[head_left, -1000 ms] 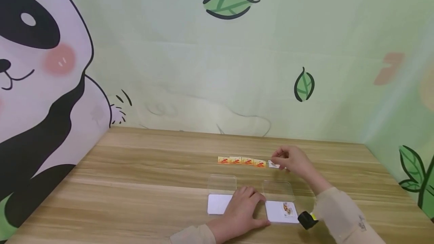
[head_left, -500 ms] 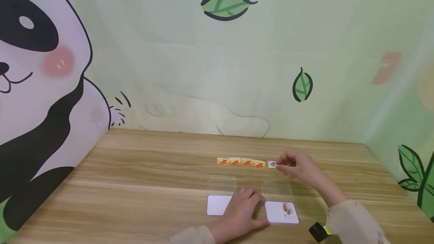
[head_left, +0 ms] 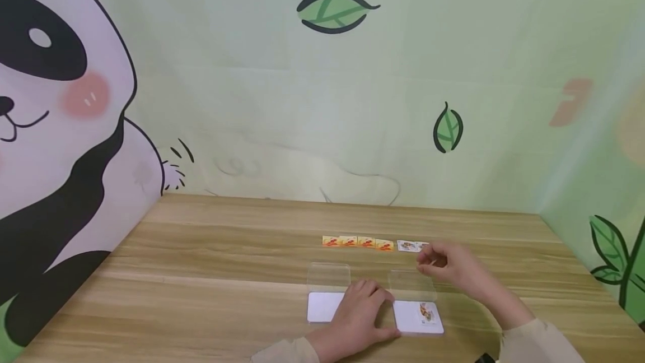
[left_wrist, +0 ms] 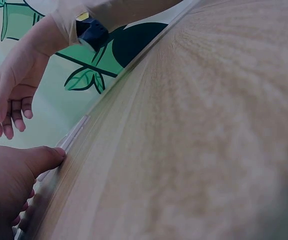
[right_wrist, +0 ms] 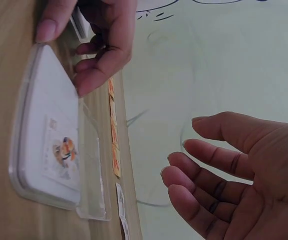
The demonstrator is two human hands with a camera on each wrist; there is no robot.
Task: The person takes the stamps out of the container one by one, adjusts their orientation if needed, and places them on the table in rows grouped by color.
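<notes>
My left hand [head_left: 358, 310] holds the left end of a clear flat case [head_left: 405, 325], thumb at its near corner and a finger at the far one. The case's hinged lid [head_left: 410, 285] lies folded back. On its white inside sits a small stamp-like picture [right_wrist: 63, 152] with an orange-brown figure. My right hand [head_left: 456, 266] is above the table, right of the lid and beside a pair of white picture cards [head_left: 407, 246]. In the right wrist view its fingers [right_wrist: 204, 175] are loosely bent, with nothing between them.
A second opened clear case [head_left: 321, 307] with a white inside lies left of my left hand, partly covered by it. Farther back, several small orange-yellow cards [head_left: 349, 241] form a row on the wooden table [head_left: 201, 273]. A printed panda cloth [head_left: 242, 99] stands behind.
My right hand has drawn back right and toward me from the white picture cards, uncovering more of them. My left hand stays at the case. The view has tilted slightly upward.
</notes>
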